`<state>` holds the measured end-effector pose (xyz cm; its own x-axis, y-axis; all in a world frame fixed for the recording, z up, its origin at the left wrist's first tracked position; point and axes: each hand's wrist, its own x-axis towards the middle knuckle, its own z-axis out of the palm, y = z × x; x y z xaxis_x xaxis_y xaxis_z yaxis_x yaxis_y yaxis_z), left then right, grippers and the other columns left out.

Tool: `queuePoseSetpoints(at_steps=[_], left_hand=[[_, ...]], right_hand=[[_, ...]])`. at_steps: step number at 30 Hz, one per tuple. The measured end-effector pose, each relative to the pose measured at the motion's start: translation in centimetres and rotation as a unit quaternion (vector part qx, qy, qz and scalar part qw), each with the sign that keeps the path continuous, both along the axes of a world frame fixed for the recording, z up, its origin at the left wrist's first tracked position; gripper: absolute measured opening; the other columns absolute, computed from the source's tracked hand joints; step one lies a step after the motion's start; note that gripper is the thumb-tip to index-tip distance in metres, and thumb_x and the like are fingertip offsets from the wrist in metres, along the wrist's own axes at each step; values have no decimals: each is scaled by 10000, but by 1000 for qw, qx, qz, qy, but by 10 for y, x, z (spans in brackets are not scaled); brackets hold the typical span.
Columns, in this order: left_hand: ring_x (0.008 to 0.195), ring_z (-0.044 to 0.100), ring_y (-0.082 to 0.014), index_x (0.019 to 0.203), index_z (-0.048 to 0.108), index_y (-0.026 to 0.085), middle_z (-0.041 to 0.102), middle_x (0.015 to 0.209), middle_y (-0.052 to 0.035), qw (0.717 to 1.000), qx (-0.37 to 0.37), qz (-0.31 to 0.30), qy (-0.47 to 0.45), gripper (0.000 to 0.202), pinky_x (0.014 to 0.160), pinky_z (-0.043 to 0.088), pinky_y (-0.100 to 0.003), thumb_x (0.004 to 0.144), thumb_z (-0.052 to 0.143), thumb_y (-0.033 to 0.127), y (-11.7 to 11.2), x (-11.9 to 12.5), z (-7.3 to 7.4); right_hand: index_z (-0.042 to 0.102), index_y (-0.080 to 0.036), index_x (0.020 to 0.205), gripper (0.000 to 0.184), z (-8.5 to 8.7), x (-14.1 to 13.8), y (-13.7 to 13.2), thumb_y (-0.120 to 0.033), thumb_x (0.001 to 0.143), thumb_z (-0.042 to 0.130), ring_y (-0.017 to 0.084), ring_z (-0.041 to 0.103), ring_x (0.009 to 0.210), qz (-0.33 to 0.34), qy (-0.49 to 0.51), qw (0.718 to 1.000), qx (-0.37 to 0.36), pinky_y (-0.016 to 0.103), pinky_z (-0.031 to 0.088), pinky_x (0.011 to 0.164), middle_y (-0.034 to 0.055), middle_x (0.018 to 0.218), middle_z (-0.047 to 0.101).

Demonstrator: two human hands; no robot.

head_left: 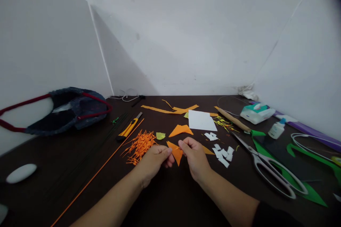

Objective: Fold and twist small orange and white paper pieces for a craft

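Between my two hands is a small pointed piece of orange crepe paper (pixel 177 155). My left hand (pixel 157 156) pinches its left edge between thumb and fingers. On the other side, my right hand (pixel 195 154) grips the upper right edge with thumb and forefinger. Just beyond lies another orange paper piece (pixel 181 130), with a yellow-green scrap (pixel 160 136) to its left. A heap of thin orange twisted strips (pixel 142 145) lies beside my left hand. White paper scraps (pixel 223 155) are to the right of my right hand.
A yellow utility knife (pixel 129 127) and a long orange stick (pixel 98 172) lie left. Large scissors (pixel 269 168) rest right, over green paper (pixel 315 193). Behind are a white sheet (pixel 201 120), a wooden rod (pixel 234 120), a glue bottle (pixel 277 128), tissues (pixel 257 114) and a denim bag (pixel 92 111).
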<state>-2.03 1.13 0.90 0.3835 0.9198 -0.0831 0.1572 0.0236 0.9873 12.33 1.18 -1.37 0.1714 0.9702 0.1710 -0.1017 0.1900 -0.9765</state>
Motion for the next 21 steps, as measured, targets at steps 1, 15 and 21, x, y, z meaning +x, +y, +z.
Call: queuePoseSetpoints(at_steps=[1, 15, 21], left_hand=[[523, 498, -122, 594, 600, 140, 558, 534, 4, 1000, 9, 8, 1, 328, 544, 392, -230, 793, 455, 358, 0, 1, -1], [636, 558, -175, 609, 619, 197, 620, 635, 1, 935, 222, 128, 244, 191, 599, 384, -248, 706, 541, 341, 4, -22, 7], [765, 556, -267, 673, 666, 221, 639, 695, -57, 866, 248, 205, 383, 136, 679, 337, -323, 645, 618, 346, 8, -68, 16]], right_hand=[[440, -182, 514, 276, -1, 0, 0, -324, 718, 560, 104, 299, 484, -1, -3, 1000, 2, 244, 260, 485, -61, 484, 338], [449, -179, 504, 282, -4, -6, 6, -346, 679, 593, 97, 300, 469, -46, 55, 997, -16, 240, 248, 467, -58, 477, 360], [477, -182, 543, 244, -2, -6, 8, -363, 676, 572, 96, 300, 451, -80, 96, 992, -19, 240, 237, 444, -57, 487, 377]])
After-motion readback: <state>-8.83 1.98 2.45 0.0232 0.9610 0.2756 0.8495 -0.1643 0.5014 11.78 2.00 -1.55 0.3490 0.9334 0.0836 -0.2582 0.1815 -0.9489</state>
